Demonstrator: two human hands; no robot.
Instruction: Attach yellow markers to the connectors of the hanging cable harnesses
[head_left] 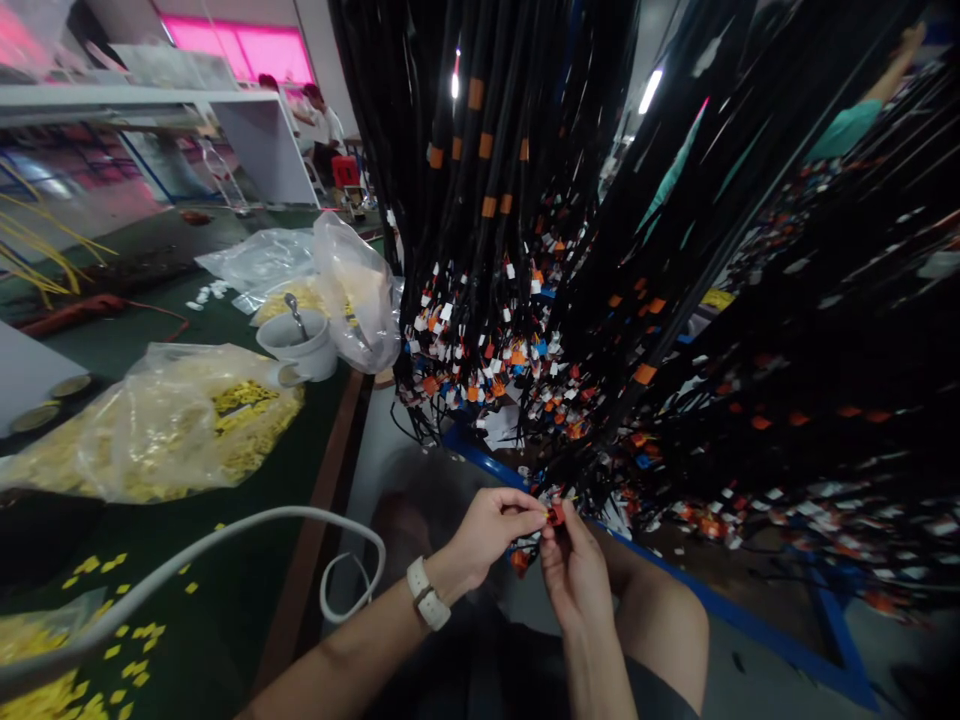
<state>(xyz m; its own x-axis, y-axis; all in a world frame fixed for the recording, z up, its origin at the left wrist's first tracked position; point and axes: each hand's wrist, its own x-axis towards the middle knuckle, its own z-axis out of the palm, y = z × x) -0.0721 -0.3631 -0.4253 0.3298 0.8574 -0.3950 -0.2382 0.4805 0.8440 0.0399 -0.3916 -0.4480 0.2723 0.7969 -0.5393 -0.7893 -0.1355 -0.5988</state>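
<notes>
Hanging mass of black cable harnesses w/ orange tape bands (525, 200) over blue steel rack frame (735, 610). At left, dark green worktop (247, 560) w/ clear plastic bag of yellow tags (157, 420), white mug w/ spoon (298, 345). Both hands at lap level, fingertips pinched shut on small orange-red plastic connector (556, 514): left hand (491, 530) w/ white wristwatch, right hand (574, 570) just below. Likely mid-fitting or checking connector; next move prob. calls for fine fingertip pressure, steady hold.

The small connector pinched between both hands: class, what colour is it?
Orange-red: the connector sits between left hand and right hand, head view.
</notes>
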